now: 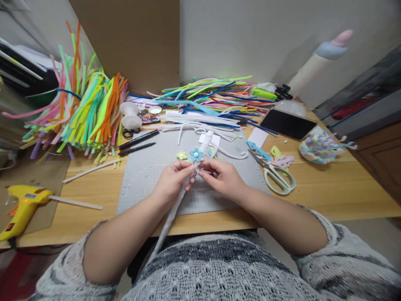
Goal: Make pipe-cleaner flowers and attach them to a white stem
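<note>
Above the grey mat, both hands meet at a white wrapped stick (205,143) that runs from the mat's middle down toward my lap. It looks wound with white pipe cleaner. A blue flower with a pearl-like centre (196,154) sits on it just beyond my fingertips, and a yellow-green flower (181,156) shows to its left. My left hand (175,179) is closed around the stick below the blue flower. With thumb and fingers together, my right hand (222,177) pinches right beside the stick; what lies in that pinch is too small to make out.
Scissors (280,177) lie right of the cutting mat (138,175), near a phone (288,123) and a pastel fuzzy basket (321,149). Bundled pipe cleaners (102,110) stand back left; loose ones (213,96) lie behind. A yellow glue gun (26,205) rests left, black pens (138,141) nearer.
</note>
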Available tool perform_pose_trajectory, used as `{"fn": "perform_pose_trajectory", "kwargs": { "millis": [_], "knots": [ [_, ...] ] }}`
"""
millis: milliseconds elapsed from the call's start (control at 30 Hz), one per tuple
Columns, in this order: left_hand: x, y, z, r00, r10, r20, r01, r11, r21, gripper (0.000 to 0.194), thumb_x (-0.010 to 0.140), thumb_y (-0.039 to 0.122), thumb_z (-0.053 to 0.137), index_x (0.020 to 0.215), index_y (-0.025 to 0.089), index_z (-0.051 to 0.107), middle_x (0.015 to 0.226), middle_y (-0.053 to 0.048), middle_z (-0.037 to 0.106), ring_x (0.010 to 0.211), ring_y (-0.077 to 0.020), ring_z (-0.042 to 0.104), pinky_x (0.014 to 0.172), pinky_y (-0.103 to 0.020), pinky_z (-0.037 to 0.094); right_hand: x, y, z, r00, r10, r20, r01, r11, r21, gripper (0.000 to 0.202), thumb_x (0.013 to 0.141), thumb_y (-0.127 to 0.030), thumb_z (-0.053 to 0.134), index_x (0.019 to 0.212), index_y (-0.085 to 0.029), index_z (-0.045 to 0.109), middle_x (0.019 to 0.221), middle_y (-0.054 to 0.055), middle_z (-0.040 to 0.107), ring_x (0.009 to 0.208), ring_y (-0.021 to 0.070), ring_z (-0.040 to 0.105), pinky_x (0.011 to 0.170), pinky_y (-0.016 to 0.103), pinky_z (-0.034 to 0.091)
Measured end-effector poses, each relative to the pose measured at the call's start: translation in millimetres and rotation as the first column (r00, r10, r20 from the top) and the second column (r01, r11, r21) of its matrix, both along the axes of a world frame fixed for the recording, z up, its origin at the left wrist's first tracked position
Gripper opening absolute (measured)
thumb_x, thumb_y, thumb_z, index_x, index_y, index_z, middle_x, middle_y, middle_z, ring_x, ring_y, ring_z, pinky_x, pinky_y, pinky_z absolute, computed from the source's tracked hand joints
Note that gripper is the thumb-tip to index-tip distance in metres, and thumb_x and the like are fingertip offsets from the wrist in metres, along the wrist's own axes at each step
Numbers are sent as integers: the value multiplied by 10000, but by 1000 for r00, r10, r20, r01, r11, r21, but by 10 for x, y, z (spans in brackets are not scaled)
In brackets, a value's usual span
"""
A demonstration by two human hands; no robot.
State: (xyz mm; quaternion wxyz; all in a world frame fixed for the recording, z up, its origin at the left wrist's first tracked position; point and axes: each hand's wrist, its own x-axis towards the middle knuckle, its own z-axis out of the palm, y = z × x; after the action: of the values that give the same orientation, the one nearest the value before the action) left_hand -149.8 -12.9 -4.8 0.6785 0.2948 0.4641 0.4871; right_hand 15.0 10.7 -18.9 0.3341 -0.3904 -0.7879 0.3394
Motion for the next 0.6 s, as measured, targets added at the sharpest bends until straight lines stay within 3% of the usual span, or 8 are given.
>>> {"fn": "perform_pose_trajectory", "kwargs": {
  "millis": [167, 333, 600],
  "knots": [
    [-7, -3, 13, 1000, 4, 17, -5, 1000, 18, 290, 580, 270, 783, 716, 128, 570, 544, 16, 572, 462, -74, 494, 344, -157, 316, 26, -15, 20, 995, 61, 82, -75, 980, 184, 135, 878, -236, 496, 860, -191, 622, 740, 23, 637, 661, 123, 546, 622, 257, 408],
    [-6, -5, 38, 1000, 18, -3, -17, 998, 56, 271, 595, 272, 768, 701, 133, 561, 512, 21, 560, 438, -71, 472, 339, -158, 296, 45, -42, 51, 975, 142, 170, -200, 894, 400, 151, 887, -198, 462, 873, -194, 612, 700, 26, 616, 648, 137, 531, 615, 275, 393],
    [-12, -21, 62, 998, 25, -58, -20, 997, 78, 277, 600, 287, 766, 699, 145, 550, 505, 26, 555, 439, -76, 474, 347, -167, 324, 52, -31, 81, 984, 137, 117, -168, 932, 322, 127, 878, -226, 491, 865, -197, 614, 701, 15, 619, 626, 124, 530, 607, 263, 399]
  ]
}}
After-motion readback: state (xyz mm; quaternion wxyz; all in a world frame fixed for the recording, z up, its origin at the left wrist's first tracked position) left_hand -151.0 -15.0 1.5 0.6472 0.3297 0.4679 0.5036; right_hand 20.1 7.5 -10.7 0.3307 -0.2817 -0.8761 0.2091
